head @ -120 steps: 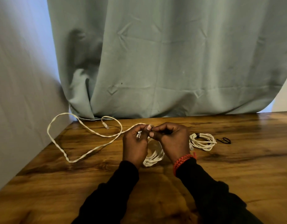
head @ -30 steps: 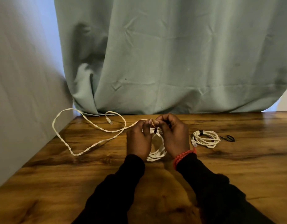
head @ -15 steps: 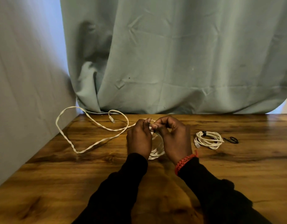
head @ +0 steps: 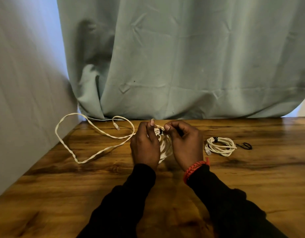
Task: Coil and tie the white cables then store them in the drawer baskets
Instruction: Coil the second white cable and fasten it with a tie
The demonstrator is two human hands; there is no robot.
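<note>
While your left hand (head: 145, 148) grips the white coil (head: 165, 146) just above the wooden table (head: 251, 194), your right hand (head: 184, 145) pinches what looks like a black tie (head: 160, 131) at its top. One tied coil (head: 220, 146) lies to the right; a loose cable (head: 96, 133) sprawls left.

- A single head-worn view is given, looking forward and down over the worktop (head: 251, 186).
- The worktop's near part is seen close up, between two dark sleeves.
- Behind the worktop, the view is closed off by a green curtain (head: 182, 57).
</note>
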